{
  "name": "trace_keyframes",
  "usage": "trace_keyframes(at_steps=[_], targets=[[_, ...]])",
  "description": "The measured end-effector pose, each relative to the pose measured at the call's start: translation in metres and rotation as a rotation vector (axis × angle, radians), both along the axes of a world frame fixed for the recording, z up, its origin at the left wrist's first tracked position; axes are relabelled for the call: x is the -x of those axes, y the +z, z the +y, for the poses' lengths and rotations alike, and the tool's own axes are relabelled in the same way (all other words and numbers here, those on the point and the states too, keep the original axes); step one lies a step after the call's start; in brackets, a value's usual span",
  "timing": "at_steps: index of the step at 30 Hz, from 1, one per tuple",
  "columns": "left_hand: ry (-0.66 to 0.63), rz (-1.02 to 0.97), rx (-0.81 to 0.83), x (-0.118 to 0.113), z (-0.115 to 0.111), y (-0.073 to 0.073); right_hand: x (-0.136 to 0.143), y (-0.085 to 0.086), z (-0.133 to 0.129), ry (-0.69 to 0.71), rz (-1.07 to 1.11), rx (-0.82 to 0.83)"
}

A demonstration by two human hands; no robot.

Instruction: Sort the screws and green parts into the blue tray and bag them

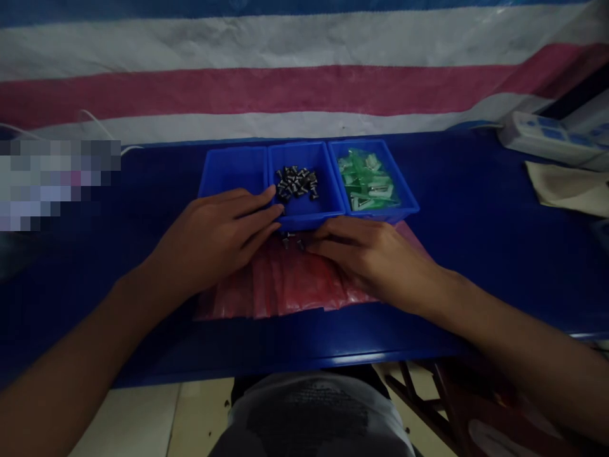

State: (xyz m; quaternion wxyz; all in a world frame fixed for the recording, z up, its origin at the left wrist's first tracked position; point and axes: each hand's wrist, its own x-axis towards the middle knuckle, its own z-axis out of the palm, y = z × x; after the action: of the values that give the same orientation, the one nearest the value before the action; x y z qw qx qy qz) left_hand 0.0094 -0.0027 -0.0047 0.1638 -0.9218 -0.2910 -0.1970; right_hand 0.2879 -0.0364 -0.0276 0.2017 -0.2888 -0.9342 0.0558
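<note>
My left hand (pixel 221 225) reaches over the front of the left and middle blue bins, fingers stretched out. Its fingertips rest at the front left corner of the middle bin (pixel 309 219), beside a screw. In that bin lies a pile of small dark-headed screws (pixel 295 182). My right hand (pixel 366 247) is in front of the bins, over red plastic bags (pixel 295 285). Its fingers are bent together, with their tips at a small screw (pixel 300 244); the thumb is hidden. More loose screws (pixel 286 240) lie on the bags between my hands.
The left bin (pixel 235 171) stands beside the middle one; the right bin (pixel 412 206) holds green and white plastic packets (pixel 366 181). A white power strip (pixel 547 136) and a beige cloth or paper piece (pixel 571 189) lie at the right. A striped sheet (pixel 285 89) hangs behind the blue table (pixel 476 209).
</note>
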Motion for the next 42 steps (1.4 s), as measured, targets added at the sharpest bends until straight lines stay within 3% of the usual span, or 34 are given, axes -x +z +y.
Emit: trace_keyframes(at_steps=[7, 11, 17, 19, 22, 24, 28, 30, 33, 42], targets=[[-0.032, 0.002, -0.025, 0.001, 0.002, 0.0, 0.001, 0.001, -0.002, 0.013, -0.04, 0.036], [-0.035, 0.017, -0.082, -0.002, 0.0, 0.0, 0.002, 0.004, -0.006, 0.03, 0.163, 0.089], [-0.074, 0.025, -0.124, -0.003, 0.001, 0.002, 0.007, 0.019, -0.009, -0.033, 0.639, 0.715], [-0.094, 0.02, -0.141, -0.003, 0.002, 0.003, 0.008, 0.021, -0.007, -0.084, 0.809, 0.795], [-0.102, 0.025, -0.138, -0.003, 0.002, 0.003, 0.008, 0.021, -0.006, -0.119, 0.995, 0.73], [-0.09, 0.026, -0.142, -0.003, 0.001, 0.002, 0.006, 0.021, -0.007, -0.124, 0.946, 0.563], [-0.07, 0.025, -0.123, -0.002, 0.0, 0.001, 0.005, 0.014, -0.009, -0.039, 0.376, 0.077], [-0.067, 0.029, -0.104, -0.002, -0.001, 0.001, 0.006, 0.008, -0.008, 0.022, 0.084, -0.051], [-0.065, 0.024, -0.112, -0.003, -0.001, 0.001, 0.008, 0.0, -0.005, 0.04, -0.044, -0.052], [-0.034, 0.043, -0.058, -0.001, 0.0, 0.0, 0.007, -0.006, -0.002, 0.001, 0.104, -0.046]])
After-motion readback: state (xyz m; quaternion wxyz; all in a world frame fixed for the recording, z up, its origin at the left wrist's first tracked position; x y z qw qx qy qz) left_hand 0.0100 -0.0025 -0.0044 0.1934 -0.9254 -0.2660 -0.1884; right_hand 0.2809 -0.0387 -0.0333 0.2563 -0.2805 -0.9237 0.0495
